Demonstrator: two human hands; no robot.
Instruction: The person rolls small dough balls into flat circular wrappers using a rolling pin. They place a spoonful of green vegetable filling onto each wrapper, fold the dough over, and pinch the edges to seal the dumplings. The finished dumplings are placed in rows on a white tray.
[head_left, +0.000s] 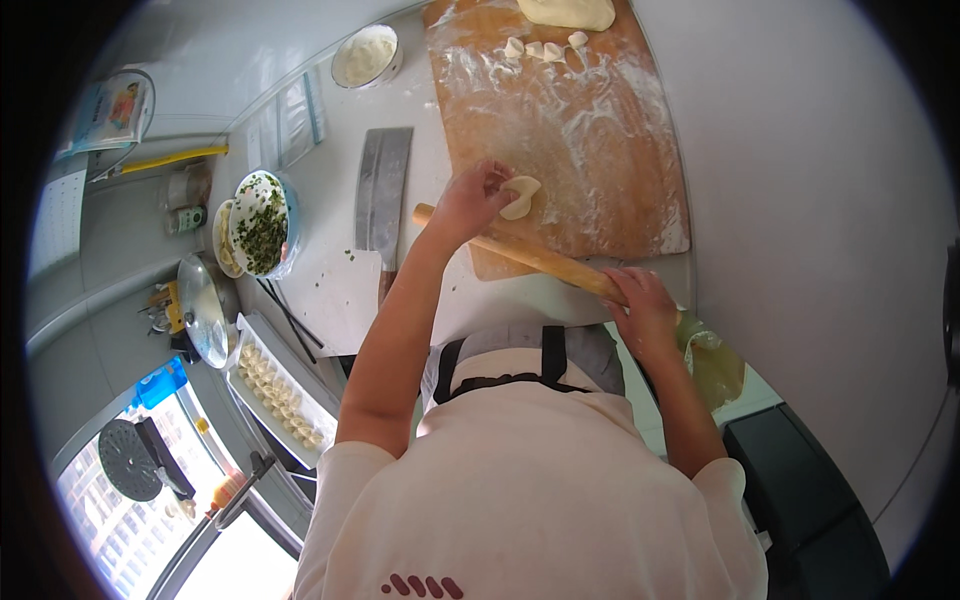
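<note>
Between the fingers of my left hand (474, 201) is the edge of a thin, flattened dough wrapper (522, 196), over the near left part of a floured wooden board (570, 150). My right hand (643, 306) grips one end of a wooden rolling pin (547, 261). The pin slants across the board's near edge, and its far end passes beneath my left forearm. Several small dough pieces (553, 52) sit at the top of the board, near a large lump of dough (571, 10).
Left of the board lies a cleaver (381, 191), beyond it a bowl of chopped green filling (262, 225) and chopsticks (292, 319). A bowl of flour (367, 57) stands at the back. A white tray (319, 390) holds rows of dumplings. A wall rises at right.
</note>
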